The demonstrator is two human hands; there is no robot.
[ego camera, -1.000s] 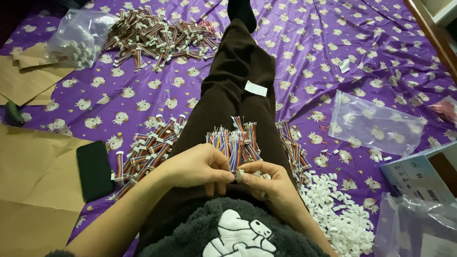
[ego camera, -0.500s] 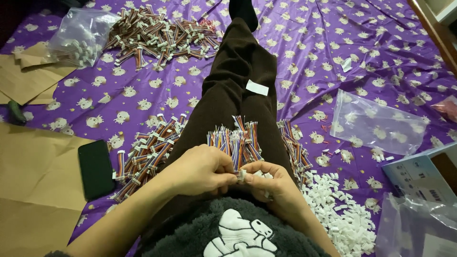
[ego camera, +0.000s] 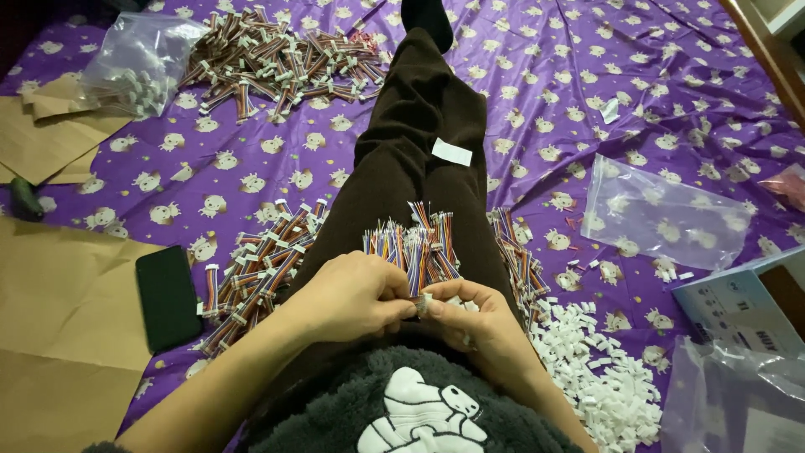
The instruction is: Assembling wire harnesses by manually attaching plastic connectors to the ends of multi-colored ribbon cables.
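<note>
Beside the right hand (ego camera: 474, 323) — white-and-blue box (ego camera: 738, 306), clear bag (ego camera: 662, 214).

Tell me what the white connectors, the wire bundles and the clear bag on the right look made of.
Connectors: likely moulded plastic, matte white, small and blocky. Wire bundles: coloured plastic-looking insulation, thin and flexible; any metal core is not visible. Clear bag: thin plastic film, glossy and creased, the purple sheet showing through.

Both hands, left hand (ego camera: 350, 295) and right hand (ego camera: 474, 319), on a white connector (ego camera: 424, 305).
</note>
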